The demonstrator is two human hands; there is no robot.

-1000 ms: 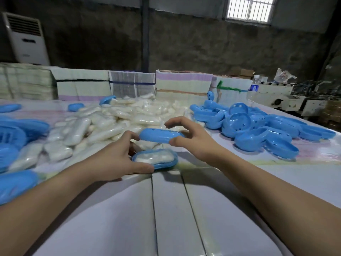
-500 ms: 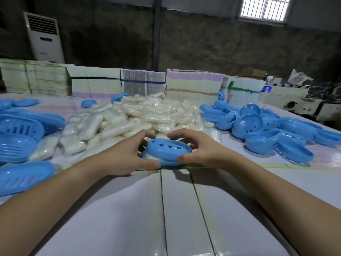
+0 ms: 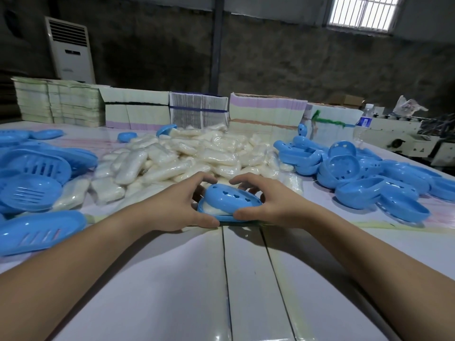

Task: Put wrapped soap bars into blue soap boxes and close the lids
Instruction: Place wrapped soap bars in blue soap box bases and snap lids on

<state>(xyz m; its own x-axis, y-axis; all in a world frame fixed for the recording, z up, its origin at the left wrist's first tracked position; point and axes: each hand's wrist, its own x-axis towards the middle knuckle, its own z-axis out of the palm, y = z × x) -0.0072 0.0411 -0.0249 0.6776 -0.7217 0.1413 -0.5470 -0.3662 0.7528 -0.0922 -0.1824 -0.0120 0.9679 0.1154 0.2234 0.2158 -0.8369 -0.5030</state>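
Two bare forearms, no sleeves in view, left hand (image 3: 177, 205), right hand (image 3: 273, 203), unadorned

Two hands (image 3: 172, 205), one water bottle (image 3: 366, 121), perhaps sixty soap bars (image 3: 197, 156).

Air conditioner (image 3: 70, 49), water bottle (image 3: 365, 124) and stacked cartons (image 3: 267, 112) behind the table (image 3: 172, 291)

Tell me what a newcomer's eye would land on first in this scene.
First, the two hands at the centre: the left hand and right hand hold a blue lid tilted over a base with a wrapped soap bar showing at the near-left gap. Behind them lies a big heap of wrapped soap bars. Piles of blue lids sit to the right and slotted blue bases to the left.
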